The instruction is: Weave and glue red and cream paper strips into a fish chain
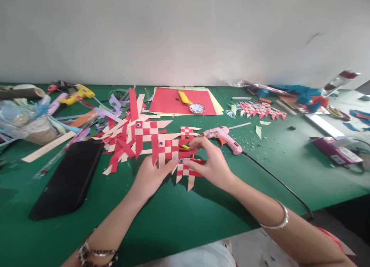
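Note:
My left hand (152,178) has its thumb over the lower edge of a woven red-and-cream paper fish (169,149) with a googly eye. Close beneath, my right hand (214,164) pinches a smaller woven paper fish (183,169) with a blue eye between thumb and fingers. Where the two fish meet, I cannot tell whether they touch. Another checkered paper fish (147,131) shows just behind the left hand's one, and a small checkered piece (187,132) is beyond the right fingers. A pink glue gun (222,137) lies just past my right hand.
Red and cream paper strips (121,143) pile up on the left, near a black case (68,178). Red sheets (162,101) at the back carry a round tin of googly eyes (197,108). The glue gun's cord (274,178) crosses the right side. A purple device (337,150) stands farther right.

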Demonstrator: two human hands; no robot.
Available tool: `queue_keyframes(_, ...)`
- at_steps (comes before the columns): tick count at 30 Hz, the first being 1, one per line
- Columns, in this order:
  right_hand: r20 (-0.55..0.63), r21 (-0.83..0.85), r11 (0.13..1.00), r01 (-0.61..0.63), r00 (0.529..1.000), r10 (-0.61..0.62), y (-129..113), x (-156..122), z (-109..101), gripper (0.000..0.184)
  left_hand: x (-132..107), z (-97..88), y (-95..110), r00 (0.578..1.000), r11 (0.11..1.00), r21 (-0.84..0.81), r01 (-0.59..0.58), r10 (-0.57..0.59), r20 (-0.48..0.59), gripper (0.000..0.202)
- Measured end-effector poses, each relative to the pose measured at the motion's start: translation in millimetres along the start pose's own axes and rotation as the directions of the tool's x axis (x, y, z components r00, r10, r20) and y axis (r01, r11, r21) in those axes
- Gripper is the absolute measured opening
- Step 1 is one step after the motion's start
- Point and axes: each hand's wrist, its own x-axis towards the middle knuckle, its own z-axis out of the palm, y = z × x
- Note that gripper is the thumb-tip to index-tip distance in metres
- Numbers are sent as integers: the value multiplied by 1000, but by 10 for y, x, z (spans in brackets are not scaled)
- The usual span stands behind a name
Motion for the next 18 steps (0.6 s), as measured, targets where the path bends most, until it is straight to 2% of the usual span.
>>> queue_keyframes(1, -51, -100, 989, 107, 992, -113, 4, -5, -3, 21, -1, -5, 6, 1000, 1000, 6, 8, -8, -7, 42)
queue_keyframes(3, -54, -298, 909, 293, 945, -322, 7, -15, -5, 12, -2, -11, 9, 1000, 1000, 0, 18, -18, -3, 40)
queue_keyframes(5, -16, -429, 818, 383, 902, -431, 6, -23, -1, 10, 0, -7, -1, 1000, 999, -33, 14, -14, 19, 39)
queue_keyframes(8, -11, -505, 774, 381, 894, -447, 7, -33, 16, 15, 11, 8, -35, 998, 993, -121, -2, 10, 68, 35)
queue_keyframes(13, -41, -465, 809, 359, 904, -425, 13, -36, 43, 16, 23, 22, -71, 991, 968, -249, 8, 26, 130, 34)
queue_keyframes(18, -41, -431, 817, 383, 896, -442, 3, -34, 41, 14, 14, 25, -57, 987, 962, -273, 20, 25, 159, 38)
